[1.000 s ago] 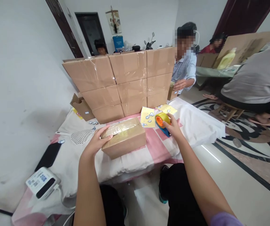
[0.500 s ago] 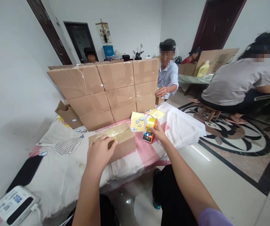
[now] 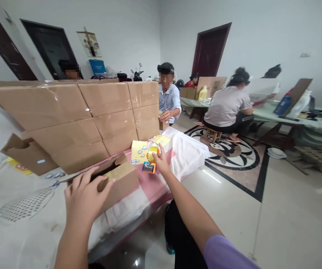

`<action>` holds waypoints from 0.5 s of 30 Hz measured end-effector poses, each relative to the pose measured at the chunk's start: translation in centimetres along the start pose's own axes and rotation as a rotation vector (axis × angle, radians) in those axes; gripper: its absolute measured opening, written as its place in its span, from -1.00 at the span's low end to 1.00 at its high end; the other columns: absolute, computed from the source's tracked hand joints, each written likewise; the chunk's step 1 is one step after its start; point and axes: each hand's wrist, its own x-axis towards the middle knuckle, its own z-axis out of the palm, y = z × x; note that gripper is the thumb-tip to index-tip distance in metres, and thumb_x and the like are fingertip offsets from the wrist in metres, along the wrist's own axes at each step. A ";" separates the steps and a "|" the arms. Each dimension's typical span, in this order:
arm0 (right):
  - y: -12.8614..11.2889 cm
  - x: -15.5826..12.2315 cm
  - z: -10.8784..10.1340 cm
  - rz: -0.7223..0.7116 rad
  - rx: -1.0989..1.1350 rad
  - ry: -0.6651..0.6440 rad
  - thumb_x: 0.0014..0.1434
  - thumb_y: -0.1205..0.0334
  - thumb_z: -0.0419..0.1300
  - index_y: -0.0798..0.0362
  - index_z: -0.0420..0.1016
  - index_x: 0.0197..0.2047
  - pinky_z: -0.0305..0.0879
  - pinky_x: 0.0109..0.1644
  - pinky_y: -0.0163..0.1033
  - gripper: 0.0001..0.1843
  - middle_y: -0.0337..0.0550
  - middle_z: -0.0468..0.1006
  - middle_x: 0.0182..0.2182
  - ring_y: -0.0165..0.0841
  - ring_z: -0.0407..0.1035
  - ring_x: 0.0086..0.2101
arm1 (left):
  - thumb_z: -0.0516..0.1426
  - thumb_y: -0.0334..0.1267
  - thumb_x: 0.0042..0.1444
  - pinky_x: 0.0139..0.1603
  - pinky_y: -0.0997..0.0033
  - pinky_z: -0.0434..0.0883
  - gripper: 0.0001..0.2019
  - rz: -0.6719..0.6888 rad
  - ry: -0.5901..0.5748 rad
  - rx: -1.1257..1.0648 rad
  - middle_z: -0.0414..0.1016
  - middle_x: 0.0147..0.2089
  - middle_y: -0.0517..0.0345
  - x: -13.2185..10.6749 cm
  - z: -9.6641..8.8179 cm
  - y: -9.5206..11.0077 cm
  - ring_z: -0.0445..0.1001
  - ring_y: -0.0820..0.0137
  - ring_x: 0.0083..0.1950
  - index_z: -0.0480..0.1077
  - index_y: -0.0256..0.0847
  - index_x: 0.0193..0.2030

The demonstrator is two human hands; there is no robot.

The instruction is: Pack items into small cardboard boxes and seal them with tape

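Note:
A small cardboard box (image 3: 124, 179) lies at the table's near edge, with a dark gap along its top. My left hand (image 3: 86, 190) is curled over its left part, thumb and fingers gripping the near top flap. My right hand (image 3: 161, 162) is closed around an orange tape dispenser (image 3: 149, 167) with a yellow roll, held just right of the box. Behind the dispenser lies a yellow patterned sheet (image 3: 138, 149). A wall of stacked cardboard boxes (image 3: 113, 127) rises behind the small box.
An open carton (image 3: 34, 155) and a fly swatter (image 3: 27, 205) lie on the left of the cloth-covered table (image 3: 183, 147). Across the table, a person (image 3: 169, 99) touches a small box. Another person (image 3: 225, 102) sits on a stool at the right.
The view has swung right. The small box's top was lying closed; now it gapes along the far side, with my left hand on the flap. The dispenser stays in my right hand.

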 end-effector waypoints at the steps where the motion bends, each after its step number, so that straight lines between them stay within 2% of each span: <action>1: 0.1 -0.1 0.4 -0.018 0.023 0.028 0.13 -0.04 0.23 -0.13 -0.14 0.47 0.48 -0.03 -0.07 -0.05 -0.15 0.53 -0.07 -0.22 0.46 -0.10 | 0.19 0.10 0.08 0.23 -0.36 0.06 -0.72 -0.014 0.015 -0.008 0.41 0.26 0.03 0.0 0.0 0.1 0.23 -0.23 0.25 0.54 -0.03 -0.35; 2: 0.3 -0.1 0.8 -0.028 0.043 0.047 0.10 0.01 0.26 -0.15 -0.11 0.46 0.48 -0.02 -0.07 -0.05 -0.14 0.53 -0.03 -0.21 0.46 -0.07 | 0.19 0.09 0.10 0.24 -0.38 0.04 -0.74 -0.031 0.039 -0.018 0.37 0.30 0.09 0.1 0.0 0.1 0.20 -0.23 0.29 0.54 -0.02 -0.37; 4: 0.9 -0.1 1.3 0.013 0.087 0.007 0.05 0.12 0.29 -0.18 -0.09 0.44 0.47 0.03 -0.05 -0.02 -0.15 0.52 0.03 -0.19 0.46 -0.01 | 0.19 0.08 0.10 0.26 -0.39 0.01 -0.75 -0.051 0.119 -0.030 0.29 0.37 0.17 0.4 0.0 0.0 0.13 -0.23 0.36 0.53 -0.01 -0.36; 6: 1.4 0.0 1.5 0.079 0.141 -0.040 0.00 0.22 0.31 -0.18 -0.08 0.44 0.45 0.04 -0.04 0.01 -0.16 0.53 0.04 -0.18 0.47 -0.03 | 0.18 0.11 0.10 0.29 -0.39 -0.02 -0.73 -0.049 0.160 -0.023 0.30 0.37 0.12 0.9 0.0 -0.4 0.20 -0.20 0.34 0.53 0.02 -0.22; 7: 1.5 0.0 1.3 0.112 0.160 -0.066 -0.03 0.25 0.31 -0.17 -0.07 0.44 0.45 0.05 -0.03 0.03 -0.17 0.54 0.02 -0.18 0.48 -0.05 | 0.18 0.14 0.09 0.30 -0.40 -0.04 -0.67 -0.054 0.141 -0.009 0.38 0.30 0.04 1.1 0.1 -0.7 0.30 -0.18 0.27 0.51 0.05 -0.11; 9: 1.6 0.3 0.6 0.155 0.124 -0.104 -0.04 0.29 0.31 -0.14 -0.04 0.44 0.44 0.04 -0.02 0.03 -0.18 0.57 -0.04 -0.19 0.50 -0.11 | 0.14 0.20 0.08 0.30 -0.43 -0.04 -0.53 -0.089 0.049 0.038 0.58 0.01 -0.01 1.5 0.4 -1.3 0.48 -0.11 0.02 0.46 0.07 0.07; 11: 1.4 0.9 -0.8 0.147 -0.075 -0.037 0.02 0.27 0.29 -0.07 0.07 0.42 0.43 0.03 -0.06 -0.09 -0.20 0.59 -0.16 -0.23 0.49 -0.18 | 0.08 0.25 0.09 0.28 -0.45 0.01 -0.52 -0.107 -0.048 0.081 0.62 -0.19 0.02 1.5 0.9 -1.9 0.51 -0.08 -0.14 0.50 0.08 0.01; 13: 0.9 2.4 -3.0 0.114 -0.321 0.123 0.11 0.27 0.24 0.00 0.25 0.34 0.41 0.03 -0.12 -0.29 -0.21 0.57 -0.25 -0.29 0.46 -0.22 | 0.07 0.28 0.07 0.25 -0.44 0.05 -0.55 -0.074 -0.116 0.086 0.61 -0.16 -0.02 1.3 1.6 -2.3 0.50 -0.11 -0.11 0.55 0.05 -0.15; 15: 0.1 4.9 -5.5 0.091 -0.437 0.254 0.14 0.33 0.21 0.03 0.42 0.21 0.36 0.07 -0.18 -0.46 -0.20 0.55 -0.20 -0.36 0.43 -0.20 | 0.13 0.27 0.00 0.28 -0.46 -0.04 -0.56 -0.057 -0.164 -0.013 0.59 -0.10 -0.08 0.8 2.0 -2.5 0.46 -0.17 -0.01 0.56 0.03 -0.20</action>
